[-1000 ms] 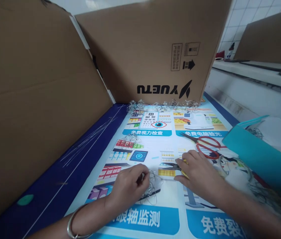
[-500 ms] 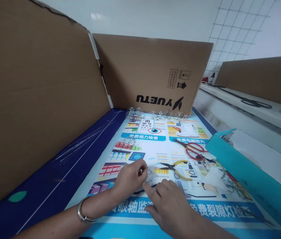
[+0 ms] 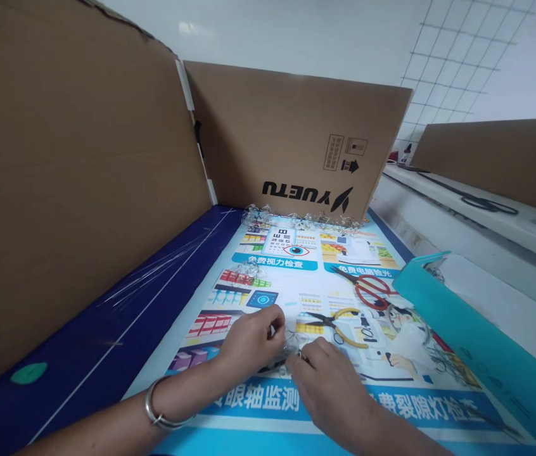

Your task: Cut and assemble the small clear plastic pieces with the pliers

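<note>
Your left hand (image 3: 249,339) and right hand (image 3: 329,383) meet over the printed poster (image 3: 277,256); each pinches, thumb against forefinger, one side of a small tangle of clear beads and fine wire (image 3: 291,344), which lies low over the poster between the two hands, just in front of the yellow-handled pliers (image 3: 337,322); whether it rests on the sheet or is lifted clear cannot be told. The piece looks very light and springy rather than stiff; thin wire of this kind is likely to kink if squeezed, and the beads are probably smooth and apt to slip, so a fingertip hold on the wire close to a bead seems the safer purchase; a grip across the whole tangle would risk crushing its shape. A metal bangle (image 3: 156,405) sits on your left wrist. Red-handled scissors (image 3: 367,286) lie beyond the pliers; further bead clusters (image 3: 296,218) line the foot of the upright cardboard panel (image 3: 296,139); loose straight wires (image 3: 154,269) lie on the dark blue strip at the left; a teal box (image 3: 467,329) stands at the right.
</note>
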{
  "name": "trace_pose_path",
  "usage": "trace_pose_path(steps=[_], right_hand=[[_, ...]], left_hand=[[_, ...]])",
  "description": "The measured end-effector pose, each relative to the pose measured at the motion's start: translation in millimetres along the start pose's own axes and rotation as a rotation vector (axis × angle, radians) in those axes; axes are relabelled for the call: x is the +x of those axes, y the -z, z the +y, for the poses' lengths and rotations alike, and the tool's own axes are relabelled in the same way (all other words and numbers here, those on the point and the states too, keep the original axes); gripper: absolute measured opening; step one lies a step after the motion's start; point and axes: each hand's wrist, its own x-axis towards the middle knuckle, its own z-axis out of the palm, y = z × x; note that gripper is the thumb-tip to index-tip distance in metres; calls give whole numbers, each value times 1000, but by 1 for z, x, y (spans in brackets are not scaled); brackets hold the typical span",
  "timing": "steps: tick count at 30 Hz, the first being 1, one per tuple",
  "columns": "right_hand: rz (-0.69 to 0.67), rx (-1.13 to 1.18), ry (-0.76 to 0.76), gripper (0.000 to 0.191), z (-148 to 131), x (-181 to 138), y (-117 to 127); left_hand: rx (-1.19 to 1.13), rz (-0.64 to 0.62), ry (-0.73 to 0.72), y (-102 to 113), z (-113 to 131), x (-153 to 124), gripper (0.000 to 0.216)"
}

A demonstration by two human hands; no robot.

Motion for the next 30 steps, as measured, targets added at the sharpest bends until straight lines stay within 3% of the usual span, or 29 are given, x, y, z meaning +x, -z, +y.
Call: trace_pose_path(steps=[11,20,30], right_hand=[[109,331,28,25,17,-2,-1],[192,612,46,29,29,3,-3],[161,842,-56,29,35,2,1]], left_hand=[[-108,-22,-3,-3,-6,1,15],[-258,1,-139,4,-3,4,18],[-461,-62,-13,2,-1,2,9]])
